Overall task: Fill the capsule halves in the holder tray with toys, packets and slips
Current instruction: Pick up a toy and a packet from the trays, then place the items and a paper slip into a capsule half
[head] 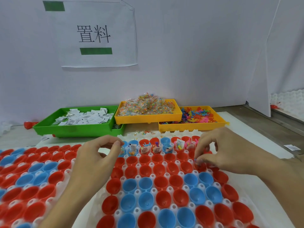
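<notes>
Right now my right hand [218,150] has a tight fingertip grip on a small toy [196,160], low over a red half [201,167] so it drops straight in. My left hand [100,155] hovers with thumb and forefinger nearly closed; whether it has anything, I cannot tell. Only the tray's [256,186] far row is filled; supply bins [79,127] wait on the worktop.

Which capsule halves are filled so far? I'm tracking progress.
Only the far row: toys, packets and slips stick out of those halves. The red and blue halves nearer the person sit open and empty.
</notes>
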